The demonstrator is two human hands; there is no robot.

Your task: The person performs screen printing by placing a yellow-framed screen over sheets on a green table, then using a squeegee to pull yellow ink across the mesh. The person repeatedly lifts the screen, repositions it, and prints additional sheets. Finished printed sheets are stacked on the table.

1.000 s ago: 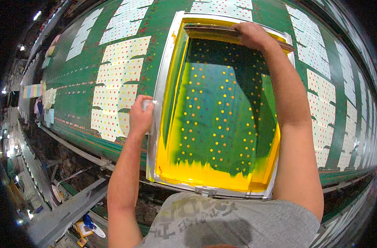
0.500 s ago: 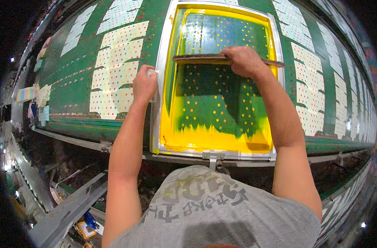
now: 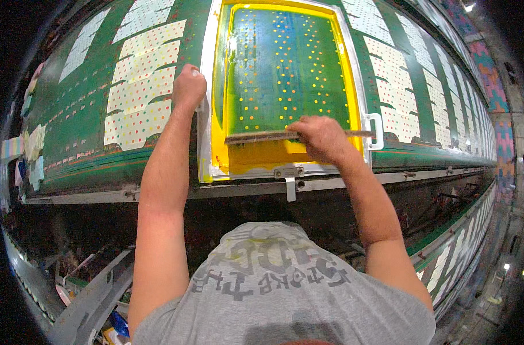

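Observation:
A silk-screen frame with a pale metal rim lies flat on the green table. Its green mesh carries rows of small dots, and yellow ink coats its edges and near end. My right hand is closed over the top of a long squeegee, which lies across the mesh near the frame's near end. At the frame's left side my left hand is closed round a white handle, most of it hidden by the fingers. A matching handle shows on the right side.
Dotted fabric pieces lie in columns left of the frame, with more dotted pieces to the right. A metal clamp joins the frame's near edge to the table rail. Grey beams stand at lower left.
My right hand has drawn the squeegee toward me, from the far part of the mesh to its near end. My left hand stays at the frame's left side. The camera view has shifted.

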